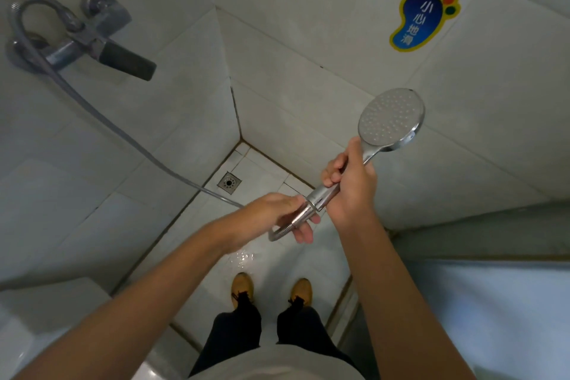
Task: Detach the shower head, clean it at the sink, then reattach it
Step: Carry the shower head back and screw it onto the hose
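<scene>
Head view: right hand (351, 185) grips shower head (390, 117) handle; left hand (277, 216) pinches hose nut (303, 214).

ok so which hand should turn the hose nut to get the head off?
Left. The left hand already pinches the hose nut at the base of the handle, with the hose trailing off behind it. The right hand is wrapped around the shower head handle, better suited to bracing it.

Chrome shower head (390, 119), round flat face dotted with nozzles, tilted up and to the right of the floor drain (229, 183). Its handle slants down-left into the hose (101, 120), a grey line running up to the wall faucet (92, 40), well left of the drain.
</scene>
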### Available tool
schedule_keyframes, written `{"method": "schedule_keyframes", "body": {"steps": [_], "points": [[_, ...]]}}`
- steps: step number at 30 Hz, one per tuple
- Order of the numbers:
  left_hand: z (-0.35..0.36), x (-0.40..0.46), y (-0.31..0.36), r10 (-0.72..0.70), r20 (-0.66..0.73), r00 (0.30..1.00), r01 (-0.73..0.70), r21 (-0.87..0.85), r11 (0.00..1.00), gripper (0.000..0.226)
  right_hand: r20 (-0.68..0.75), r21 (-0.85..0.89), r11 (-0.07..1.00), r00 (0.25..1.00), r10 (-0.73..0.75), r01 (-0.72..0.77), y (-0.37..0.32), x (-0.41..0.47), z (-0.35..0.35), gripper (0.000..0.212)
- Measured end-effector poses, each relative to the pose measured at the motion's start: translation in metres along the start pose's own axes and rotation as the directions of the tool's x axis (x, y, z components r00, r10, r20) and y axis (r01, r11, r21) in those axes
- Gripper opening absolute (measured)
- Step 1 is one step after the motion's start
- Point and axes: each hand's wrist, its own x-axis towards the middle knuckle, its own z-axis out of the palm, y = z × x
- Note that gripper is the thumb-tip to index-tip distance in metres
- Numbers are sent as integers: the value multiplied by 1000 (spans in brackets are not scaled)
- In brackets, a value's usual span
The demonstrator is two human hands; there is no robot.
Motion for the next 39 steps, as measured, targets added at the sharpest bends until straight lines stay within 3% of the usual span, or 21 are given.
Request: {"method": "schedule_keyframes", "body": {"steps": [3, 6, 8, 9, 10, 11, 12, 13, 14, 16, 17, 19, 22, 24, 27, 29, 31, 33, 34, 36, 39], "points": [[-12, 5, -7, 15, 261, 965, 38, -198, 979, 50, 66, 107, 991, 995, 76, -82, -2, 0, 2, 42], [-11, 10, -8, 10, 195, 981, 30, -201, 979, 41, 15, 62, 997, 999, 45, -46, -1, -1, 3, 41], [3, 12, -6, 5, -83, 997, 4, 102, 995, 30, -66, -44, 997, 996, -65, 62, 3, -2, 5, 37], [13, 13, -10, 78, -259, 963, 17, 345, 938, 25, -94, -82, 990, 988, -119, 112, 5, -2, 8, 33], [27, 14, -17, 197, -406, 892, 88, 585, 807, 20, -115, -105, 984, 981, -156, 144, 6, -2, 10, 30], [42, 12, -21, 320, -480, 817, 165, 726, 668, 19, -128, -117, 980, 976, -176, 161, 7, -2, 12, 29], [51, 11, -23, 416, -503, 758, 184, 775, 604, 20, -128, -124, 978, 975, -182, 166, 6, -1, 13, 28], [53, 10, -25, 436, -490, 754, 145, 773, 618, 22, -114, -131, 978, 978, -177, 162, 4, -1, 12, 29], [46, 10, -23, 389, -462, 797, 55, 697, 715, 24, -89, -138, 979, 982, -164, 151, 2, 0, 10, 30], [24, 9, -10, 121, -288, 950, -35, 286, 958, 32, -27, -126, 987, 994, -102, 98, -1, 1, 5, 37], [12, 9, -4, 27, -162, 986, -12, 95, 995, 39, 3, -97, 994, 998, -58, 58, -1, 1, 3, 41], [-6, 10, -2, -28, 54, 998, 35, -138, 990, 52, 58, -7, 1000, 998, 15, -15, 1, 0, 3, 43], [-15, 12, -11, 30, 281, 959, 58, -297, 953, 52, 109, 111, 989, 991, 83, -95, 2, 0, 3, 44], [-17, 11, -11, 1, 279, 960, 76, -267, 961, 45, 90, 114, 989, 992, 89, -99, 5, -1, 1, 42], [1, 12, -4, -91, -89, 992, 103, 137, 985, 28, -71, 4, 1000, 997, 21, -20, 14, 0, 1, 38], [28, 12, -6, 8, -436, 900, 227, 484, 845, 21, -195, -8, 1000, 981, 17, -19, 18, 3, 3, 35], [51, 9, -13, 216, -569, 794, 333, 703, 628, 24, -264, 32, 998, 962, 65, -59, 19, 7, 3, 35], [50, 6, -19, 319, -517, 794, 248, 755, 607, 30, -255, 79, 993, 961, 110, -93, 19, 10, -2, 38], [41, 4, -17, 281, -469, 837, 168, 709, 685, 34, -234, 93, 990, 965, 121, -102, 19, 10, -6, 39], [23, 3, -7, 52, -310, 949, 94, 438, 894, 42, -181, 106, 987, 974, 138, -120, 20, 11, -14, 40], [1, 8, -5, -201, 23, 979, 200, 54, 978, 52, -79, 176, 974, 984, 160, -144, 23, 15, -18, 37]]}}
